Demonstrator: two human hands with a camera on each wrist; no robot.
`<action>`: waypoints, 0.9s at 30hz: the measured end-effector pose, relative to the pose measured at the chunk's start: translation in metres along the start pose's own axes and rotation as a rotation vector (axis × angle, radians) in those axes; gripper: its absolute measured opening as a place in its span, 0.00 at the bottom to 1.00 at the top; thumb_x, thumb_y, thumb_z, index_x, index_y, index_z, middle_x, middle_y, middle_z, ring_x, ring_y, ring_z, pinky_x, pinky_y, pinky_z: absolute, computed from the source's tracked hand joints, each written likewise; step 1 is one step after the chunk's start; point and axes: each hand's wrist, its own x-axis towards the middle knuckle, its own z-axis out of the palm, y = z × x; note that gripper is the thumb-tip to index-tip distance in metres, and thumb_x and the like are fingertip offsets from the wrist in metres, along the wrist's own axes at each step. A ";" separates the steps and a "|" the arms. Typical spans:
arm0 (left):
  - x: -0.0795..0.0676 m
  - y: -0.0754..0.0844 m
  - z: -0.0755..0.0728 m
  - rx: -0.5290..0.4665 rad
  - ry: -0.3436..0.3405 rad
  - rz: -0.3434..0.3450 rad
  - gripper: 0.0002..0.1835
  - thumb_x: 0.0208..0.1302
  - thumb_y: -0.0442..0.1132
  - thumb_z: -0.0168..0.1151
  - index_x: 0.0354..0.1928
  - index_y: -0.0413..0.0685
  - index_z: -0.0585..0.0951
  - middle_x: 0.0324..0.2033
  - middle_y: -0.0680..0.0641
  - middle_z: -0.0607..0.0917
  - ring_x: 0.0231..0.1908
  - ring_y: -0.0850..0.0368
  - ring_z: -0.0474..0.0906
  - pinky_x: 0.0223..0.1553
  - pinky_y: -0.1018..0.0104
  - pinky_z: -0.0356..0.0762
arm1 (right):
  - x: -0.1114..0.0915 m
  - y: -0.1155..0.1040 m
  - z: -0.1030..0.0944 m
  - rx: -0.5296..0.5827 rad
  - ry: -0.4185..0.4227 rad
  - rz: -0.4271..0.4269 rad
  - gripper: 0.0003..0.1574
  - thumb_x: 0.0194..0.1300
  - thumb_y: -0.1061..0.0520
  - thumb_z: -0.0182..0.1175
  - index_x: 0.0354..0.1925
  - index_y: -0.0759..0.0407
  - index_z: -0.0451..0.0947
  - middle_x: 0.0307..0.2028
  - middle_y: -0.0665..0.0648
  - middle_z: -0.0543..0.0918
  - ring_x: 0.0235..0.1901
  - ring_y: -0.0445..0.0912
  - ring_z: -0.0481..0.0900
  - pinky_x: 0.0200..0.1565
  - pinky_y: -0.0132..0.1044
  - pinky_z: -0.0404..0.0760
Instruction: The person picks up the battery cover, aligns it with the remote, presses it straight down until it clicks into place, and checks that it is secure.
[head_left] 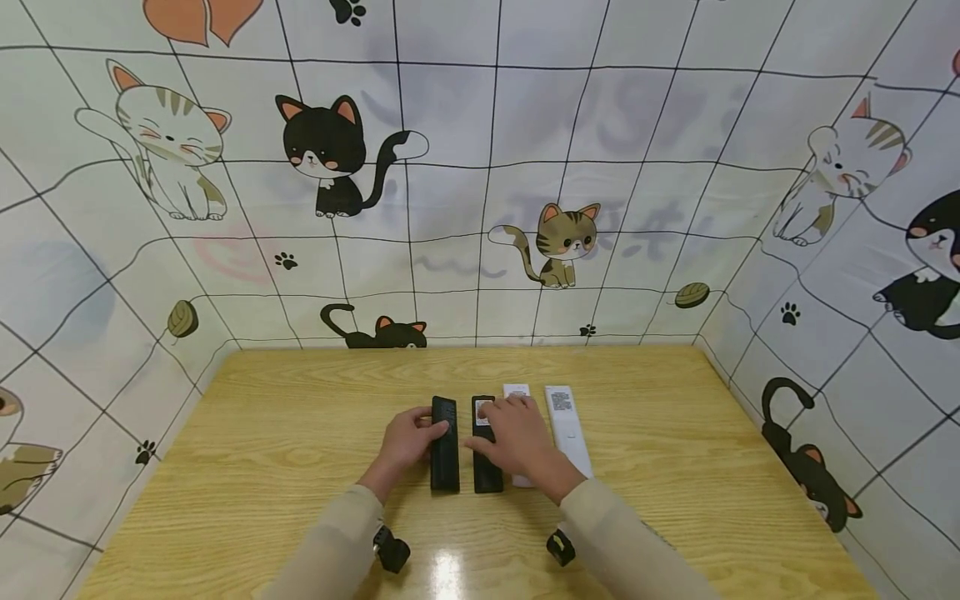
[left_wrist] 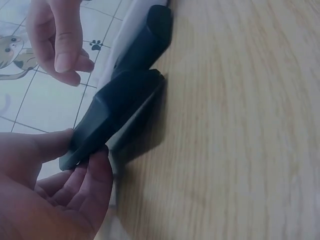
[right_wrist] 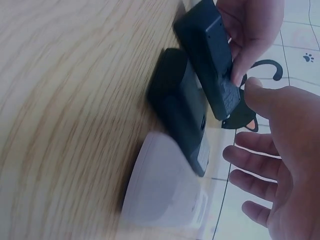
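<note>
My left hand [head_left: 403,443] pinches a black remote control [head_left: 446,457] by its far part, thumb on one face and fingers on the other. In the left wrist view this remote [left_wrist: 107,107] is tilted, with a shadow on the wood under it. Beside it lies a second black remote [head_left: 487,477] with a white label. My right hand [head_left: 517,435] is over that one and a white remote [head_left: 517,389], partly hiding both. The right wrist view shows my right hand [right_wrist: 287,150] with fingers spread and nothing between them. Another white remote [head_left: 572,433], label up, lies just right.
The wooden table [head_left: 300,467] runs to a cloth backdrop [head_left: 465,200] printed with cats and grid lines at the back and sides. Small black devices [head_left: 392,550] sit at both wrists.
</note>
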 end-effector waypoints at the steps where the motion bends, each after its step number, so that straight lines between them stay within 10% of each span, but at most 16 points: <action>1: -0.001 0.000 0.001 0.016 0.006 0.002 0.27 0.65 0.42 0.64 0.63 0.38 0.74 0.47 0.36 0.85 0.35 0.54 0.85 0.32 0.62 0.83 | 0.000 0.002 0.000 0.001 0.002 0.004 0.30 0.63 0.31 0.58 0.53 0.49 0.78 0.50 0.52 0.82 0.56 0.53 0.75 0.64 0.53 0.65; 16: -0.005 -0.001 0.001 0.422 0.179 0.091 0.21 0.59 0.49 0.69 0.49 0.42 0.84 0.34 0.47 0.87 0.31 0.57 0.79 0.31 0.62 0.75 | -0.008 0.019 -0.001 0.036 0.026 0.013 0.30 0.64 0.32 0.58 0.52 0.51 0.79 0.51 0.54 0.82 0.57 0.55 0.75 0.62 0.57 0.67; 27: -0.008 -0.001 -0.001 0.494 0.198 0.080 0.20 0.59 0.49 0.68 0.49 0.45 0.84 0.33 0.49 0.85 0.29 0.57 0.76 0.26 0.66 0.68 | -0.009 0.027 0.000 0.044 0.006 0.034 0.30 0.64 0.32 0.58 0.53 0.51 0.78 0.52 0.52 0.82 0.58 0.54 0.75 0.64 0.58 0.65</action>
